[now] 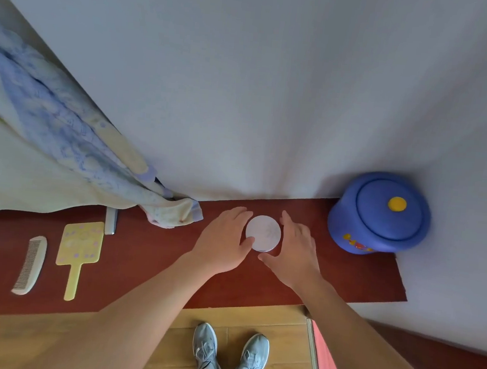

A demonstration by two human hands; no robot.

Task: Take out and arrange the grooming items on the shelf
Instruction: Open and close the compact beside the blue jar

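On the red-brown shelf [145,267] a white comb [30,265] lies with its long axis running from the near edge toward the wall, teeth facing left. Just beside it is a yellow hand mirror [80,246], handle toward the person. A patterned cloth [171,211] droops onto the shelf. A round white case [263,233] lies flat mid-shelf. The left hand [222,241] clasps it, thumb on its rim. The right hand [295,251] curves its fingers round the other side, contact unclear. A blue pot [379,213] stands with its lid on, contents hidden.
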